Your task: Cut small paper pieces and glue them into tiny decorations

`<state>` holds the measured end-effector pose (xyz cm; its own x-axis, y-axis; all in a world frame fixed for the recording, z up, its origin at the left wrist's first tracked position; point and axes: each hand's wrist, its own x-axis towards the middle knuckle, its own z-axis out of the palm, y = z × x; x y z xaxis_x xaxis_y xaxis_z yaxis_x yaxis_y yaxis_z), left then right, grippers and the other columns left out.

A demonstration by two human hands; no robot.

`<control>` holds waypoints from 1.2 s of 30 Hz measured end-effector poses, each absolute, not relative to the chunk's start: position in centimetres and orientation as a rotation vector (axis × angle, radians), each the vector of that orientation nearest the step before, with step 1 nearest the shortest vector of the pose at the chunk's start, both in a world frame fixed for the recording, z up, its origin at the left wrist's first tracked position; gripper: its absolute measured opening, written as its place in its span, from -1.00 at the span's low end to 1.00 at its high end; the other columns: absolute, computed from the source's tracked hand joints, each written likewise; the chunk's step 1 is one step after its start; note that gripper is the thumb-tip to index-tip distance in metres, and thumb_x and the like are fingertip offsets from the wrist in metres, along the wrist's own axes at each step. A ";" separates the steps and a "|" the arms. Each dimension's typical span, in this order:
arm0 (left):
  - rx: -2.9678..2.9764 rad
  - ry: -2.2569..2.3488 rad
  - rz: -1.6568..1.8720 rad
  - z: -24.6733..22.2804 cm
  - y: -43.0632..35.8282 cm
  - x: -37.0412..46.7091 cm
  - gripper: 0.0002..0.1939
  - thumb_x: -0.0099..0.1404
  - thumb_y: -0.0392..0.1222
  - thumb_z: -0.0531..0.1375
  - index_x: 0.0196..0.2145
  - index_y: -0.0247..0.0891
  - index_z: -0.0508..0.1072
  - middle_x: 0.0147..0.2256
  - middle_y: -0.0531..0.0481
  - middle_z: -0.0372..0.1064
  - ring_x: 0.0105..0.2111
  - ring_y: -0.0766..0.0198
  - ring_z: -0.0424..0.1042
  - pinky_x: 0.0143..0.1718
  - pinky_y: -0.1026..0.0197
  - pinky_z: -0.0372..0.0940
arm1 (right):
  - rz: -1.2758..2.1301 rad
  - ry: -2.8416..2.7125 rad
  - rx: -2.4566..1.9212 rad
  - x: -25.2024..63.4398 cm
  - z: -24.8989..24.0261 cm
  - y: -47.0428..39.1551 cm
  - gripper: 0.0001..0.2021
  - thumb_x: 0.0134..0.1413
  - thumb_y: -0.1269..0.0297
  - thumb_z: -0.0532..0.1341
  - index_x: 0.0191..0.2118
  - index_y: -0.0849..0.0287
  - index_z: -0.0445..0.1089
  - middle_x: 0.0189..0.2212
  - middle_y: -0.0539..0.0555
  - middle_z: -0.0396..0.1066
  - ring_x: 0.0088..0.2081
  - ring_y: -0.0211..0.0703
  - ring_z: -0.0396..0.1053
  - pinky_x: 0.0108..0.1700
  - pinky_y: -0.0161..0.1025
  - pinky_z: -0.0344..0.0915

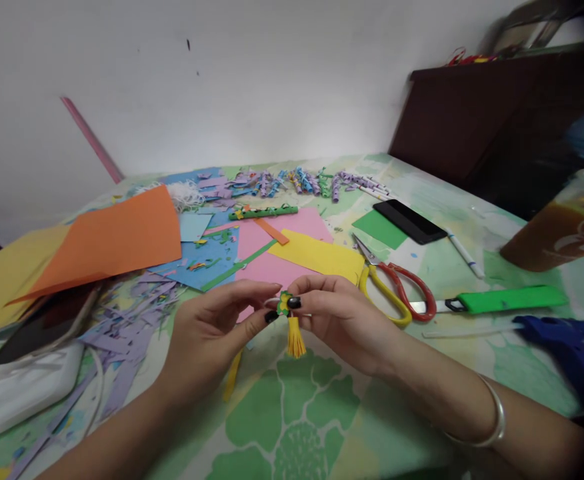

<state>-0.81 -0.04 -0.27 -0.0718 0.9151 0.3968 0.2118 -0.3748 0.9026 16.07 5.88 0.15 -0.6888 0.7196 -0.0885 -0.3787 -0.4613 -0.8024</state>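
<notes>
A small green and yellow paper flower [283, 304] with a yellow paper tassel [297, 339] hanging under it is held between my hands, above the table. My right hand [342, 317] pinches the flower, its thumb on the front. From the other side, the thumb and forefinger of my left hand [217, 327] close on the flower's left edge. A short white piece [271, 302], perhaps string, shows between those left fingertips. The back of the flower is hidden by my fingers.
Right of my hands lie scissors [397, 293], a green cutter [512, 300], a blue glue gun [567, 353] and a phone [409, 221]. A drink cup [562, 223] stands beyond. Orange paper [117, 237], purple scraps [132, 340] and a green paper stick [263, 213] lie left and behind.
</notes>
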 end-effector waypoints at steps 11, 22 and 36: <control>1.707 1.211 1.532 -0.2 -0.2 -0.6 -0.71 0.14 -0.37 0.31 -0.19 -0.08 0.58 -0.32 0.02 0.53 -0.35 0.32 0.47 -0.29 0.29 0.43 | 2.333 -0.924 -0.574 15.8 -0.1 5.7 -0.91 -0.21 0.48 0.36 -0.47 0.26 0.47 -0.55 -0.04 0.39 -0.51 -0.36 0.30 -0.47 -0.39 0.19; 1.795 1.220 1.595 -0.2 -0.5 -0.4 -0.66 0.14 -0.40 0.26 -0.12 -0.15 0.53 -0.27 -0.04 0.48 -0.26 0.24 0.43 -0.25 0.23 0.39 | 2.362 -0.897 -0.540 15.3 -0.5 5.3 -0.87 -0.19 0.44 0.40 -0.42 0.24 0.49 -0.39 0.04 0.49 -0.43 -0.31 0.37 -0.35 -0.35 0.30; 1.748 1.141 1.525 0.4 -0.4 -0.3 -0.70 0.12 -0.45 0.27 -0.24 -0.12 0.56 -0.37 0.05 0.48 -0.36 0.30 0.42 -0.31 0.26 0.36 | 1.816 -1.473 -0.524 15.9 -0.5 5.9 -0.87 -0.16 0.48 0.29 -0.39 0.21 0.37 -0.44 -0.02 0.37 -0.36 -0.27 0.34 -0.24 -0.25 0.27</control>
<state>-0.32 -0.40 0.39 -0.0035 0.8636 0.5042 0.2402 -0.4887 0.8387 15.86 5.93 -0.51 -0.6520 0.7471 0.1291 -0.2808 -0.0797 -0.9565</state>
